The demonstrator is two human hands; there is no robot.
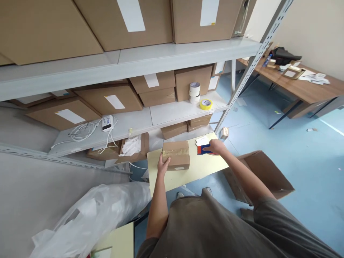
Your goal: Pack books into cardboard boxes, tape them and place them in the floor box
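A small cardboard box [176,163] sits on the pale yellow tabletop [193,173], with a strip of clear tape running across its top and a white label low on its near side. My left hand [162,165] grips the box's left side, thumb over the near edge. To the right of the box, apart from it, my right hand [217,147] is closed around a blue and red tape dispenser [203,149]. White papers [202,140] lie on the tabletop just behind the dispenser.
Metal shelves [172,59] full of cardboard boxes rise in front. Tape rolls [205,104] and a white power strip [108,123] rest on the middle shelf. An open carton [264,175] stands on the floor at right; a big plastic bag [99,211] bulges at left.
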